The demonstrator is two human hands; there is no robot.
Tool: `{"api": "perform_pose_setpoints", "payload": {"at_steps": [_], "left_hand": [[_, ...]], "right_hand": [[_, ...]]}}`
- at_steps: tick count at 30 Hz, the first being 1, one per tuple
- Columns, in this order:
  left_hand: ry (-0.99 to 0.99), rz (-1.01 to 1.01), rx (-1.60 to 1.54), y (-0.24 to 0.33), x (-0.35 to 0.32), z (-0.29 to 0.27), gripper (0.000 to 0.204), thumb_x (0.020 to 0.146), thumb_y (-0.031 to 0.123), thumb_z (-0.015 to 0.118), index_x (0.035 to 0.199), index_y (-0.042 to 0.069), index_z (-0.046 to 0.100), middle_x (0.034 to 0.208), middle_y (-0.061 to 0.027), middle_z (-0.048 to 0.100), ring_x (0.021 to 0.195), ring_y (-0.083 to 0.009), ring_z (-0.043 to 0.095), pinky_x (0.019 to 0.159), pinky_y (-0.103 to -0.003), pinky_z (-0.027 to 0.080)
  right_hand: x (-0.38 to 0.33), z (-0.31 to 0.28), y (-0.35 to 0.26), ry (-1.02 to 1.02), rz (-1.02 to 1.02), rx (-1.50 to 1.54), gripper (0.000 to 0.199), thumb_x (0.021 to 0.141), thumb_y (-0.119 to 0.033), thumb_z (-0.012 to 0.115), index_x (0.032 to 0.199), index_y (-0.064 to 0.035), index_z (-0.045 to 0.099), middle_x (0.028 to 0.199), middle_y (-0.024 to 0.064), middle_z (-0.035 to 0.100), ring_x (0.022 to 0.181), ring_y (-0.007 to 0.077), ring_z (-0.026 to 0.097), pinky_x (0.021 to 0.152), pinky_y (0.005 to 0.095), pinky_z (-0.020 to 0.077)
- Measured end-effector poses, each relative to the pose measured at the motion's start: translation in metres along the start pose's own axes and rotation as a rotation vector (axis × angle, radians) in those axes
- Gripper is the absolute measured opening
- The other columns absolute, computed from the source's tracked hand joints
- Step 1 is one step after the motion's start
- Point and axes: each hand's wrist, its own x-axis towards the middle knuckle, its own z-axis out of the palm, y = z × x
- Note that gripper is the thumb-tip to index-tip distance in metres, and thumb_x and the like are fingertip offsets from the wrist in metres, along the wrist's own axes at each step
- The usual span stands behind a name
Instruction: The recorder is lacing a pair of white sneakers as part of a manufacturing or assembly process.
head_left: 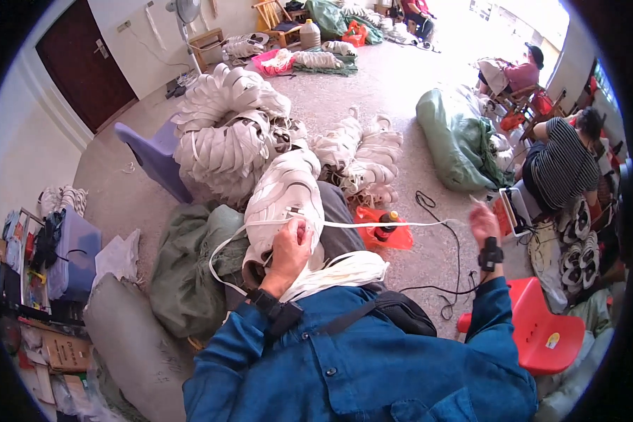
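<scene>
On my lap rests a white shoe upper [283,190], one of a nested stack. The fingers of my left hand [290,252] are pinched together at its eyelets, where a white shoelace [373,224] runs. From there the lace stretches nearly straight to the right, and its other length loops down on the left. My right hand [484,226] is held far out at the lace's right end, its fingers closed; the tip is blurred there. A bundle of white shoelaces [341,274] lies across my lap beside my left wrist.
Large coils of shoe uppers [228,133] stand ahead by a purple chair [151,151]. A red plastic bag [387,232] with a bottle lies right of my knee. A red stool [541,327] and seated people [559,165] are at right. Black cable [457,253] crosses the floor.
</scene>
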Motion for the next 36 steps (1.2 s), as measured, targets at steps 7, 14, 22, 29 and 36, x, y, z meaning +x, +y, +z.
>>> {"api": "perform_pose_setpoints", "payload": {"at_steps": [7, 14, 22, 29, 36], "left_hand": [[-0.052, -0.105, -0.013, 0.003, -0.001, -0.007, 0.036, 0.085, 0.011, 0.071, 0.117, 0.001, 0.057, 0.075, -0.0143, 0.065, 0.066, -0.0286, 0.066, 0.063, -0.041, 0.051], [-0.071, -0.063, -0.037, 0.001, -0.001, -0.011, 0.035, 0.087, 0.007, 0.070, 0.118, -0.002, 0.058, 0.072, -0.0074, 0.063, 0.060, -0.0137, 0.060, 0.056, -0.030, 0.050], [-0.072, -0.051, -0.033, -0.002, -0.001, -0.012, 0.038, 0.086, 0.009, 0.071, 0.120, -0.004, 0.059, 0.073, -0.0092, 0.064, 0.059, -0.0153, 0.061, 0.056, -0.031, 0.050], [-0.081, -0.079, -0.071, 0.001, 0.000, -0.011, 0.037, 0.085, 0.010, 0.070, 0.119, -0.002, 0.059, 0.073, -0.0133, 0.066, 0.063, -0.0238, 0.065, 0.060, -0.037, 0.051], [-0.091, -0.086, -0.052, 0.000, -0.001, -0.012, 0.041, 0.086, 0.010, 0.070, 0.122, -0.005, 0.058, 0.073, -0.0105, 0.065, 0.060, -0.0170, 0.063, 0.058, -0.032, 0.052]], "right_hand": [[-0.105, 0.295, 0.169, -0.583, 0.520, -0.625, 0.026, 0.095, -0.007, 0.062, 0.118, 0.0047, 0.058, 0.091, 0.0100, 0.069, 0.079, 0.0179, 0.069, 0.072, 0.0297, 0.0577], [-0.095, 0.319, 0.236, -0.745, 0.411, -1.002, 0.012, 0.096, -0.009, 0.058, 0.100, 0.0023, 0.060, 0.085, 0.0104, 0.070, 0.071, 0.0153, 0.070, 0.059, 0.0263, 0.0566], [-0.105, 0.334, 0.227, -0.709, 0.220, -0.928, 0.016, 0.094, -0.013, 0.062, 0.091, 0.0024, 0.065, 0.071, 0.0008, 0.062, 0.057, 0.0062, 0.053, 0.050, 0.0231, 0.0419], [-0.099, 0.335, 0.242, -0.743, -0.074, -1.105, 0.022, 0.089, -0.018, 0.067, 0.088, 0.0042, 0.067, 0.069, 0.0030, 0.063, 0.064, 0.0074, 0.054, 0.058, 0.0269, 0.0453], [-0.096, 0.346, 0.239, -0.726, -0.282, -1.233, 0.018, 0.085, -0.015, 0.065, 0.088, 0.0034, 0.067, 0.072, 0.0184, 0.066, 0.065, 0.0222, 0.065, 0.064, 0.0371, 0.0511]]}}
